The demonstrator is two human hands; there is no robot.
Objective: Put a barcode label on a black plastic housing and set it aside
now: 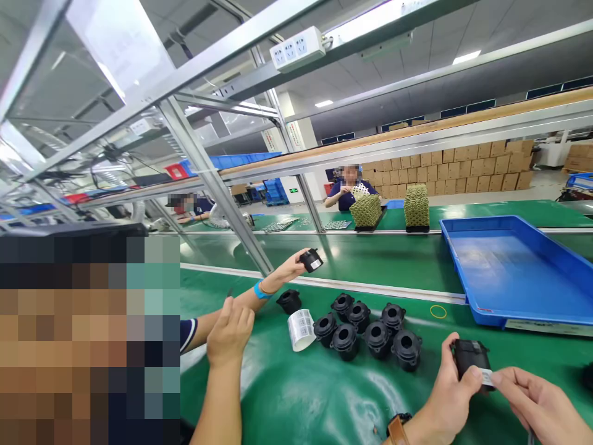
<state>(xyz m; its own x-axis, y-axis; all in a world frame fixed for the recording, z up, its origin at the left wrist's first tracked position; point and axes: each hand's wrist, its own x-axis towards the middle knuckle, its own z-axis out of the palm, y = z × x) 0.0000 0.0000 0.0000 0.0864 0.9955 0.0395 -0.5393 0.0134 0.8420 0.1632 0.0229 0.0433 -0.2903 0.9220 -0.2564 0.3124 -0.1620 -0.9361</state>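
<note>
My left hand (448,382) grips a small black plastic part (470,358) at the lower right, above the green belt. My right hand (532,398) pinches a small white label (486,376) against that part's lower edge. Just left of my hands, several similar black round parts (370,330) stand clustered on the belt, beside a roll of white labels (300,329).
A co-worker sits close on my left; one hand (291,266) holds up a labelled black part (311,260), the other hand (229,334) is raised. A blue tray (482,309) lies at the right. Another person (348,188) works across the line near two green stacks (416,207).
</note>
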